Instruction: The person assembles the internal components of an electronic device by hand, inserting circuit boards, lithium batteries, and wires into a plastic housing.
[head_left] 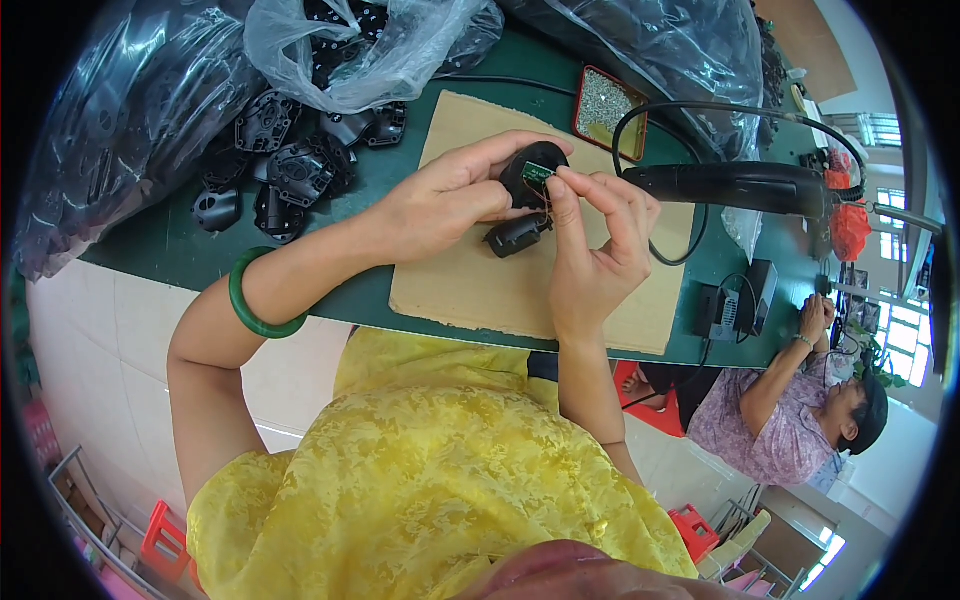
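Both hands closed on one small part — above the brown cardboard sheet (520, 290).
I see left hand (450, 200) gripping the rounded black plastic housing (530, 175); right hand (595, 250) pinching its small green circuit board (537, 174).

Matt black plastic housing (528, 172) is lying over a rough brown cardboard sheet (470, 270); glossy clear plastic bag (370, 50) is crinkling on the smooth green bench (400, 170).

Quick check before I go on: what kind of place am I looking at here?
Probably a small assembly workshop: a green workbench with a heap of black plastic housings, a tray of small screws, an electric screwdriver, and another worker seated nearby.
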